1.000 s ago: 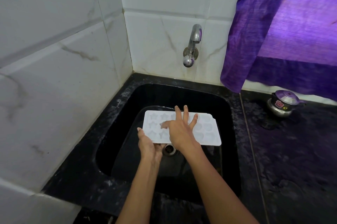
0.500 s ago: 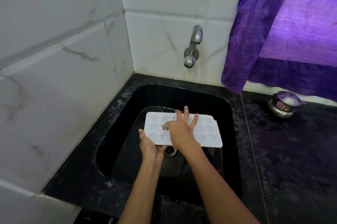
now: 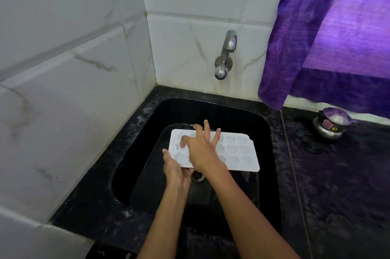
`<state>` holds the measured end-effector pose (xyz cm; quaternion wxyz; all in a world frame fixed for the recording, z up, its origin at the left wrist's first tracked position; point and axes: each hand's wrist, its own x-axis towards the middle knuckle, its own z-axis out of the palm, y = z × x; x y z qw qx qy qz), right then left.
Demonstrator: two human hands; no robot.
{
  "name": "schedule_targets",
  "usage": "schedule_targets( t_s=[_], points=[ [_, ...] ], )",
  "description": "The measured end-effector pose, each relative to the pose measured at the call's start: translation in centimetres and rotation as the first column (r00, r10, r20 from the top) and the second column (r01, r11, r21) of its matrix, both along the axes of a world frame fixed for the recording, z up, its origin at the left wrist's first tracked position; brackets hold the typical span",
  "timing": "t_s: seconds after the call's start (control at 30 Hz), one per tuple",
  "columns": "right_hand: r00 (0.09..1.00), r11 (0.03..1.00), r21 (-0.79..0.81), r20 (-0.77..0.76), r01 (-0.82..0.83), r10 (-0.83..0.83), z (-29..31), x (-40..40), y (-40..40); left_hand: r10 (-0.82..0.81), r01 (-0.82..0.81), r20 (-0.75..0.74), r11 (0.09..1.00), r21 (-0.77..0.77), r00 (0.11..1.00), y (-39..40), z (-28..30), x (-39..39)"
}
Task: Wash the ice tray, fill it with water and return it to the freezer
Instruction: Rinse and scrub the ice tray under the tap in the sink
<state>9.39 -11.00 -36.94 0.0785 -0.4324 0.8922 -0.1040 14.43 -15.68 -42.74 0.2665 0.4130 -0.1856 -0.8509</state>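
Left hand gripping near left edge of ice tray, holding it over black sink. Right hand lying on tray top, fingers spread straight. Tap sitting above; kettle standing far right.

One ice tray sits at the centre, its moulds in three rows; the hands hide too many to count. Two hands: the left at 7 o'clock of the tray, the right on top. One sink. One tap at 12 o'clock. One pot and one curtain at 2 o'clock.
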Motion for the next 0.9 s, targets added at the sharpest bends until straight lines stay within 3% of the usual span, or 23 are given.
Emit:
schedule_targets(
  t_s=[0.3,0.9],
  points=[
    [0.999,0.991,0.12,-0.006,-0.051,0.052,-0.4,0.1,-1.1,0.013,-0.013,0.022,1.0,0.009,1.0,0.1,-0.2,-0.1],
    [0.999,0.994,0.104,0.01,-0.042,0.041,-1.4,-0.2,-1.0,0.008,-0.007,0.063,1.0,-0.006,0.998,0.0,-0.9,-0.4]
  ],
)
